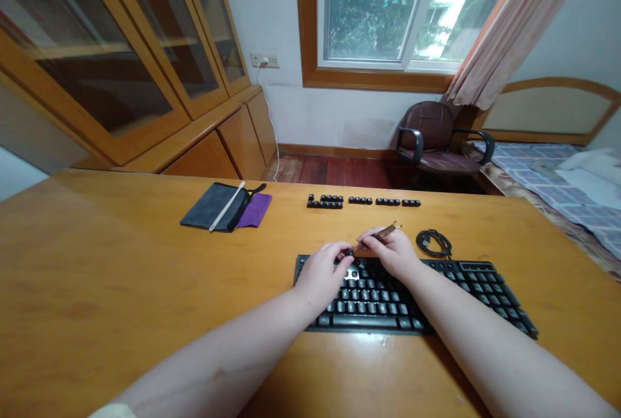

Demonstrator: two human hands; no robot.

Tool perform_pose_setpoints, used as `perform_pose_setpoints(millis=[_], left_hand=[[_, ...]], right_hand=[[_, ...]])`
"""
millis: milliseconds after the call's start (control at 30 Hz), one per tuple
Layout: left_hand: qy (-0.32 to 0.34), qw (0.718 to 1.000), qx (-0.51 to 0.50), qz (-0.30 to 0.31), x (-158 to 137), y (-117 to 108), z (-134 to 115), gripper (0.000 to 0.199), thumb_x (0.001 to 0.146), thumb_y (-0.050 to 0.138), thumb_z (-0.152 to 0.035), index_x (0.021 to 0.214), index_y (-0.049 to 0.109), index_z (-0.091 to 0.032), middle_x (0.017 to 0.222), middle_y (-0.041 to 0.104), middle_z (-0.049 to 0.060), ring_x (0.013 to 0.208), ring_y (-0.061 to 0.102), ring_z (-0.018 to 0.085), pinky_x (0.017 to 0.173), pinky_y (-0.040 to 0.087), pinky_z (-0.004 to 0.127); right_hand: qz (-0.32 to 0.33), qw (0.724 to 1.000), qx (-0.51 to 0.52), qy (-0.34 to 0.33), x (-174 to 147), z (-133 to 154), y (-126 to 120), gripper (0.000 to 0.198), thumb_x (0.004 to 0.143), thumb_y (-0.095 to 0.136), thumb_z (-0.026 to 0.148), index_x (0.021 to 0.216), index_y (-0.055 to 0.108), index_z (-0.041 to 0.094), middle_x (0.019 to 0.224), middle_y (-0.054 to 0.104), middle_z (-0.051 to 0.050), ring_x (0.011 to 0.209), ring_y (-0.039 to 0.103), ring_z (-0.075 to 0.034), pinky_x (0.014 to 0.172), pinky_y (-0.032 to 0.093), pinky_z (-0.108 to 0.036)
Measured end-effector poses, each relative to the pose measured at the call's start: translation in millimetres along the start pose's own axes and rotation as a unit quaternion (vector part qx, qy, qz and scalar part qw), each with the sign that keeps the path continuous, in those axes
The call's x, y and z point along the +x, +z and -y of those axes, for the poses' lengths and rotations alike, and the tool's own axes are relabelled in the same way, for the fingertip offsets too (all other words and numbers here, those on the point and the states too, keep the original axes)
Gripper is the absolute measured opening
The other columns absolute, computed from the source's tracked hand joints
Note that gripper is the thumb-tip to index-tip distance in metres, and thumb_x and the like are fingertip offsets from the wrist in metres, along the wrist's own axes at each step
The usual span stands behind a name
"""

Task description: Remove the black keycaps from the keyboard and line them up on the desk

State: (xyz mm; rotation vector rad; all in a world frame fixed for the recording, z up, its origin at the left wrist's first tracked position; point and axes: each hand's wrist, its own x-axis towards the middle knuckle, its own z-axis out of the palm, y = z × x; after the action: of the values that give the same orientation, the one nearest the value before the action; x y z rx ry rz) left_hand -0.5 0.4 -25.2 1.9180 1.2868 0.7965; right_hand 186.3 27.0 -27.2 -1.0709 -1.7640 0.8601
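The left hand (323, 275) pinches a small black key (348, 252) between thumb and fingers, near the far edge of the keyboard (373, 295). The right hand (391, 253) grips a slim brown tool (387, 231), its tip close to the key. Caution: a loose pinch, or a hard push from the tool, could drop the key onto the keyboard below. A slipping tip could strike the left hand. A forward sweep could scatter the loose keys (325, 204) beyond both hands.

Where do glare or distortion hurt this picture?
Head view: pale glare on the desk by the near edge of the keyboard; head view: washed-out patches in the window; head view: the cabinet leans, probably lens distortion.
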Motion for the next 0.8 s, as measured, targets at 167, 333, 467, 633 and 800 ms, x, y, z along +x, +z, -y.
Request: perform_pose_setpoints(millis=[167, 333, 467, 633, 800], left_hand=[[0.006, 1.000, -0.017, -0.001, -1.0, 1.4, 2.7, 0.024, 0.084, 0.053, -0.023, 0.105, 0.062, -0.022, 0.098, 0.066, 0.003, 0.088, 0.060, 0.018, 0.082, 0.047, 0.032], [0.009, 0.999, -0.030, -0.008, -0.6, 2.7, 4.8, 0.023, 0.083, 0.054, -0.023, 0.104, 0.063, -0.023, 0.099, 0.067, 0.002, 0.088, 0.060, 0.018, 0.081, 0.047, 0.031], [0.004, 0.999, -0.038, -0.014, -0.3, 2.9, 5.6, 0.022, 0.083, 0.055, -0.023, 0.103, 0.064, -0.023, 0.099, 0.067, 0.001, 0.086, 0.060, 0.017, 0.082, 0.047, 0.030], [-0.009, 0.998, -0.063, -0.019, 1.0, 2.9, 7.9, 0.022, 0.081, 0.058, -0.025, 0.102, 0.065, -0.023, 0.099, 0.068, 0.001, 0.088, 0.061, 0.018, 0.082, 0.047, 0.030], [0.003, 0.994, -0.104, -0.031, 2.7, 2.1, 7.9, 0.021, 0.087, 0.048, -0.026, 0.096, 0.066, -0.021, 0.096, 0.069, 0.001, 0.090, 0.061, 0.016, 0.082, 0.047, 0.027]], right_hand=[[0.048, 0.998, 0.020, -0.047, 1.0, 0.8, -0.6, 0.023, 0.083, 0.058, 0.035, 0.078, 0.071, 0.017, 0.073, 0.069, -0.006, 0.069, 0.064, -0.016, 0.066, 0.053, -0.028], [0.067, 0.995, 0.057, -0.051, 1.3, 4.2, -0.9, 0.025, 0.083, 0.059, 0.036, 0.075, 0.071, 0.016, 0.071, 0.067, -0.006, 0.067, 0.063, -0.015, 0.064, 0.053, -0.027], [0.076, 0.993, 0.080, -0.031, 1.3, 4.2, 0.0, 0.025, 0.082, 0.060, 0.038, 0.078, 0.072, 0.016, 0.072, 0.069, -0.006, 0.067, 0.065, -0.015, 0.064, 0.054, -0.027], [0.070, 0.995, 0.069, -0.007, 0.6, 2.4, 1.7, 0.025, 0.083, 0.058, 0.038, 0.081, 0.073, 0.018, 0.074, 0.070, -0.005, 0.069, 0.066, -0.016, 0.067, 0.055, -0.027], [0.071, 0.995, 0.031, -0.062, -0.4, 3.6, -0.6, 0.021, 0.083, 0.060, 0.036, 0.083, 0.072, 0.019, 0.075, 0.071, -0.006, 0.071, 0.066, -0.016, 0.069, 0.054, -0.028]])
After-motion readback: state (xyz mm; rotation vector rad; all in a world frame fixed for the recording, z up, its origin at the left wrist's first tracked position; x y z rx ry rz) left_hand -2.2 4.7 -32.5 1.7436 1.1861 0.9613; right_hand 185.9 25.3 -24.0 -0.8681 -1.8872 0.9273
